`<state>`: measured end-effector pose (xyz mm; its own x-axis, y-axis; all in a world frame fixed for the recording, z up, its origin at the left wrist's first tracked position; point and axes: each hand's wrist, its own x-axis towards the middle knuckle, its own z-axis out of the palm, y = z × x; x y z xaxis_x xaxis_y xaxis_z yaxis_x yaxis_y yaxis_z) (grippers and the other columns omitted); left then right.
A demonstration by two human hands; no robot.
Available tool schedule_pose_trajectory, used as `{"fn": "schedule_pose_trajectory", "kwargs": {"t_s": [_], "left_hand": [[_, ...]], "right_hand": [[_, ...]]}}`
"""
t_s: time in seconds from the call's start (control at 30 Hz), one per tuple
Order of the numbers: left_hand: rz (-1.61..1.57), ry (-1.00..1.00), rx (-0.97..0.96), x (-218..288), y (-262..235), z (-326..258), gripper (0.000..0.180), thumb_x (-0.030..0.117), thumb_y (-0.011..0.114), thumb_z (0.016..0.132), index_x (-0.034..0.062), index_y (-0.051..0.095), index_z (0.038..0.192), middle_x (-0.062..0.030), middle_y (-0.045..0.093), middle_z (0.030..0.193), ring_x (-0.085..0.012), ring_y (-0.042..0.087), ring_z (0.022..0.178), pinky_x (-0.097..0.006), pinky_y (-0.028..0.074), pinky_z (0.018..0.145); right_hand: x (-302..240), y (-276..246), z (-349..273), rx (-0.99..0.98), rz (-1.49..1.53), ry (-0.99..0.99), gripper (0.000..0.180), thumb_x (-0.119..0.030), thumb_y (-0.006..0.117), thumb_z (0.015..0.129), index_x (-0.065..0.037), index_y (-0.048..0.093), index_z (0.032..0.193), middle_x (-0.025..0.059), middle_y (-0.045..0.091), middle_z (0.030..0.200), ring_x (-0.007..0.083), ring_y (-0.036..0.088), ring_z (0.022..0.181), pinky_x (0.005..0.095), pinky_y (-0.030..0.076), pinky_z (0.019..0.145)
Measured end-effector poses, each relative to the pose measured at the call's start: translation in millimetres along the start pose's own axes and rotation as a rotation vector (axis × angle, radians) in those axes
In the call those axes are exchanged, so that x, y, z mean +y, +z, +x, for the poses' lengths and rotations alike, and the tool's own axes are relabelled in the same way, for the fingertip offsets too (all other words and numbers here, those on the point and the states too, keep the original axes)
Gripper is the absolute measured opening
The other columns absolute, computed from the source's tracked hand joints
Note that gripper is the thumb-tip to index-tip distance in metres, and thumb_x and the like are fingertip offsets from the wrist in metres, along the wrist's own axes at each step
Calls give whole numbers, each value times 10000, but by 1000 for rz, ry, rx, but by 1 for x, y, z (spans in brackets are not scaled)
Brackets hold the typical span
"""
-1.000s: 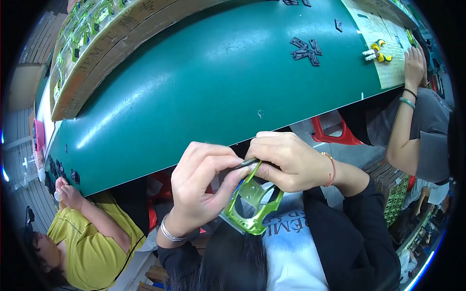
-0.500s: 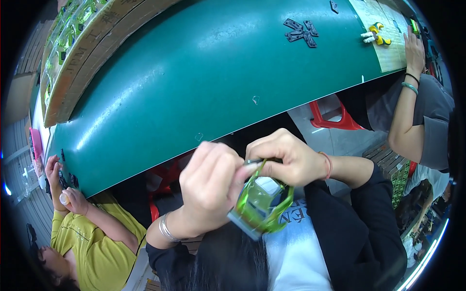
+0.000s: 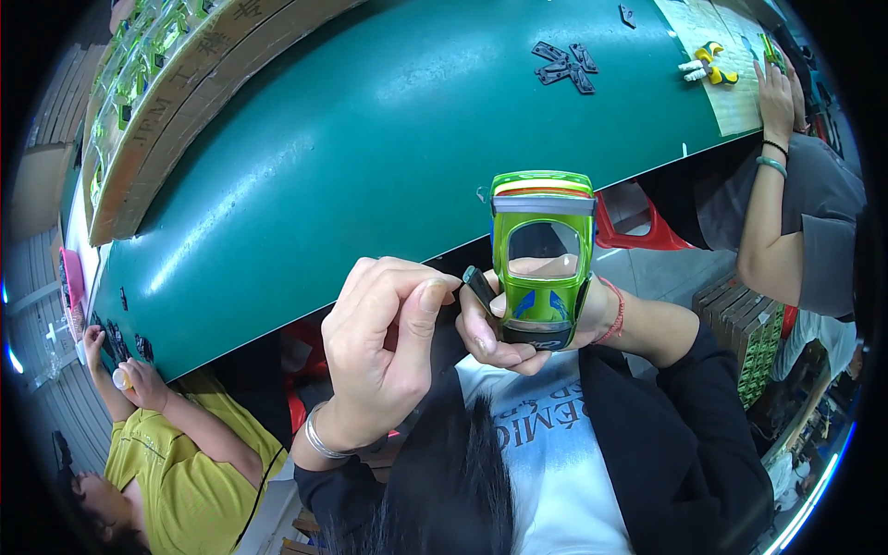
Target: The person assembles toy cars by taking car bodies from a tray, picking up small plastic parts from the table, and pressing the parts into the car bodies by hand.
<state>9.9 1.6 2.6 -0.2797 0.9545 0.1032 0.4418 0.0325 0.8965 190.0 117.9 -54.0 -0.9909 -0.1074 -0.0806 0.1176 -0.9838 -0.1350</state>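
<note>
A shiny green toy car body shell point(image 3: 592, 217) with a see-through window is held roof up in my right hand point(image 3: 504, 347). The fingers of that hand curl beneath the shell and along its near left side. A small dark flap-like piece point(image 3: 479, 289) stands out from the shell's left side; whether it is joined to the shell I cannot tell. My left hand point(image 3: 384, 338) is closed in a pinch, with thumb and forefinger at the outer edge of this piece. Both hands are in front of the table's near edge.
On the green table point(image 3: 370, 166) lie several black flat parts point(image 3: 566, 67) and yellow-handled pliers point(image 3: 710, 65) on a paper sheet. A cardboard box point(image 3: 166, 120) of green shells stands at the far left. Co-workers sit at left point(image 3: 185, 453) and right point(image 3: 800, 240), beside a red stool point(image 3: 638, 236).
The shell has been turned roof up and raised toward the table edge. My right hand has shifted from pinching its rim to holding it from below; my left hand has drawn slightly leftward.
</note>
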Motion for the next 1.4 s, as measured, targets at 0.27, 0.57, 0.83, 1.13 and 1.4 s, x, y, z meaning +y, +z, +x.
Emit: {"fn": "schedule_pose_trajectory", "kwargs": {"t_s": [0.27, 0.57, 0.83, 1.13, 1.4], "left_hand": [[-5, 9, -25, -5, 5, -2, 36, 7, 697, 970, -6, 721, 946, -94, 740, 881, -217, 642, 773, -324, 497, 707], [84, 291, -131, 9, -11, 1, 751, 259, 985, 689, 32, 649, 1322, -296, 577, 1431, -467, 579, 1337, -499, 511, 1095], [-46, 217, -208, 25, -25, 14, 473, 165, 978, 701, 74, 573, 928, -184, 661, 1310, -375, 700, 1128, -429, 608, 917], [670, 511, 712, 16, -141, 75, 338, 43, 906, 793, 39, 583, 894, -135, 747, 1113, -345, 718, 1162, -371, 563, 868], [975, 267, 928, -96, -285, 153, 280, 166, 845, 885, -14, 638, 938, -149, 694, 971, -303, 685, 812, -385, 550, 743]], "right_hand": [[5, -6, -3, -90, 26, -32, 603, -510, 402, 1110, 42, 643, 1092, 137, 588, 802, 171, 487, 602, 265, 356, 446], [-12, 24, -6, 365, -928, -220, 387, -61, 527, 1051, 11, 540, 1432, 72, 639, 1237, 130, 601, 1131, 309, 484, 1012], [-34, 26, 0, 193, -1234, -327, 447, -241, 512, 1064, 8, 607, 1422, 151, 503, 1424, 274, 528, 1293, 395, 397, 1126], [-59, 16, 18, 703, -2245, -866, 385, -168, 748, 889, -46, 682, 1249, 179, 567, 1368, 365, 543, 1222, 472, 449, 1022], [-51, 10, 33, 780, -2571, -810, 393, -229, 723, 909, -62, 693, 1263, 152, 590, 1359, 322, 537, 1263, 487, 414, 1054]]}}
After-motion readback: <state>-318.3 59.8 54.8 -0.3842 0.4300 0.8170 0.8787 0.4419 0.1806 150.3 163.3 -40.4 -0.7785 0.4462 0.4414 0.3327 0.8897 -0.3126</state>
